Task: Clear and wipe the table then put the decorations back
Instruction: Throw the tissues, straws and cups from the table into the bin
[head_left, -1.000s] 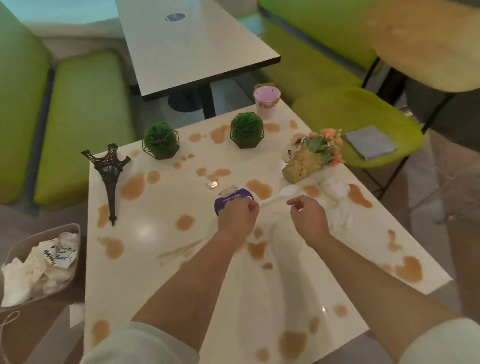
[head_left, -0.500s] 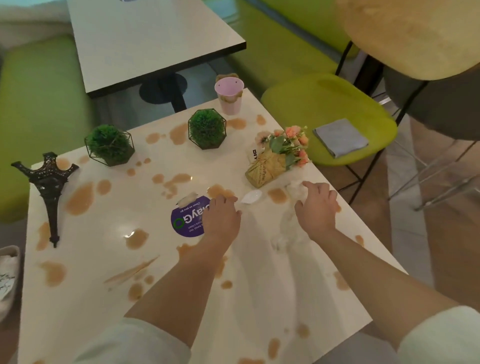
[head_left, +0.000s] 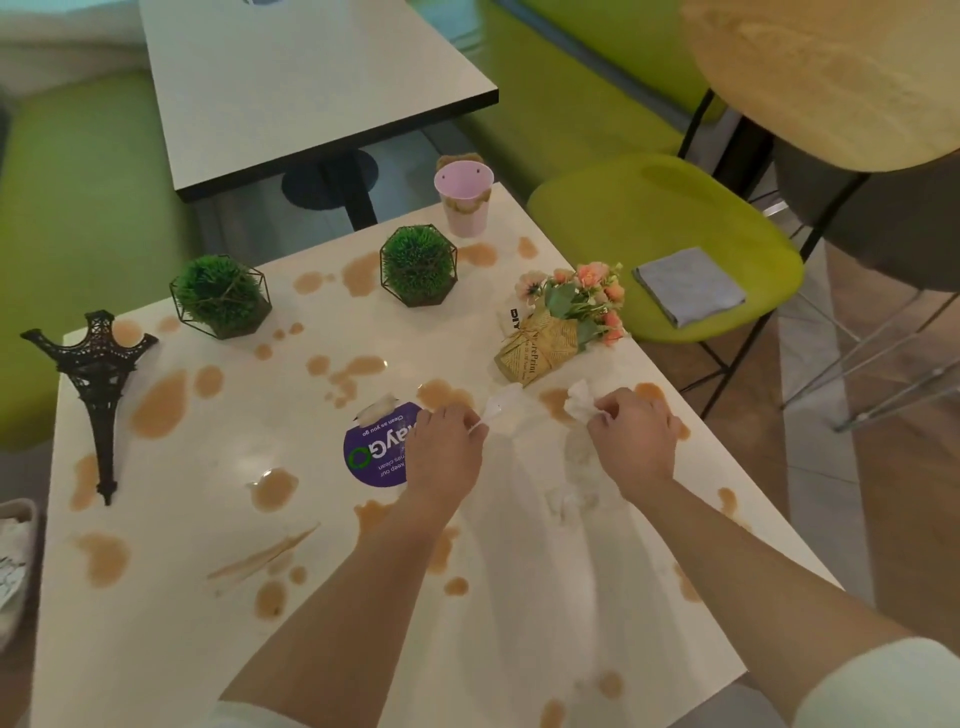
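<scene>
Since a moment before, the right hand (head_left: 631, 441) had pinched the crumpled tissue (head_left: 581, 402); the left hand (head_left: 444, 452) apparently gripped a white spoon (head_left: 497, 405), mid-counter (head_left: 156, 623), far from edges.

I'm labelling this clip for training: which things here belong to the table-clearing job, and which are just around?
Part of the job:
left hand pinching a plastic spoon
right hand gripping a crumpled tissue
spills
tower model
two caged plants
bouquet
pink cup
folded cloth

Just around:
green chair
far table
</scene>
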